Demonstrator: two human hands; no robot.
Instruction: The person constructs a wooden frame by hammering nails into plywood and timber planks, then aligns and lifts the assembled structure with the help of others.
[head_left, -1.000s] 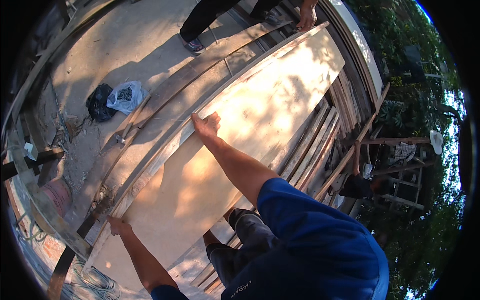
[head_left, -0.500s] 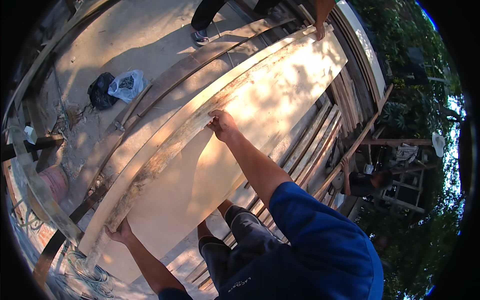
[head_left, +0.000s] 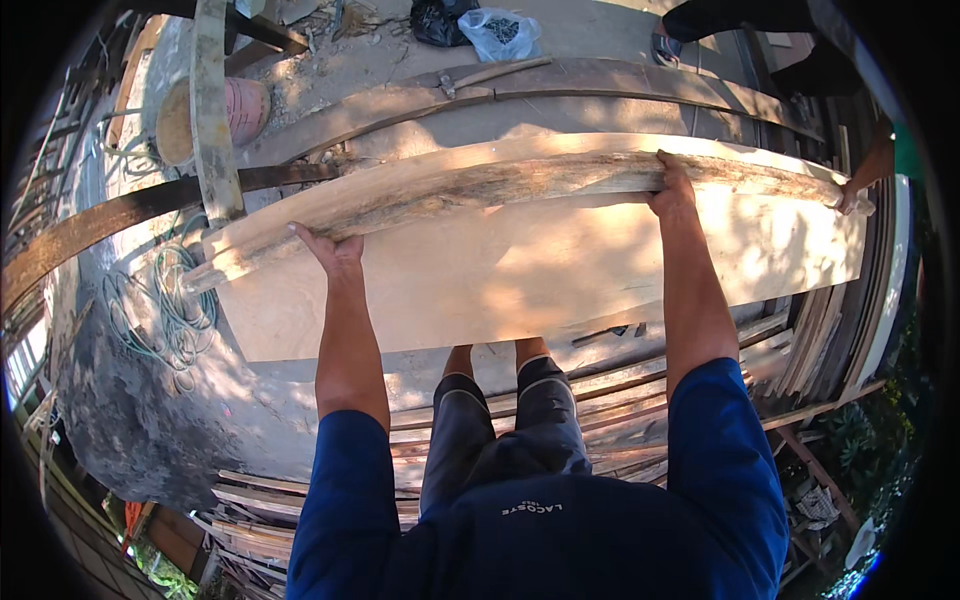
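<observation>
A long wooden plank (head_left: pixel 460 190) with a rough, bark-streaked edge stretches across in front of me, resting along the far side of a pale plywood sheet (head_left: pixel 430 290). My left hand (head_left: pixel 338 252) is at the plank's near edge toward its left end, thumb and fingers spread against it. Farther right, my right hand (head_left: pixel 674 187) grips the same edge, fingers curled over the rough face. Another person's hand (head_left: pixel 856 196) holds the plank's right end. The undersides of the plank, and some of my fingers, are hidden.
Beyond the plank lies a long brown board (head_left: pixel 620 80) with a hammer (head_left: pixel 448 85) on it. A pink bucket (head_left: pixel 248 108), a coiled green hose (head_left: pixel 172 300) and plastic bags (head_left: pixel 500 35) are around. Stacked lumber (head_left: pixel 620 395) lies by my legs.
My view has swung round, so the plank now runs nearly straight across. Both hands remain at the plank, and the other person's hand is still at its right end.
</observation>
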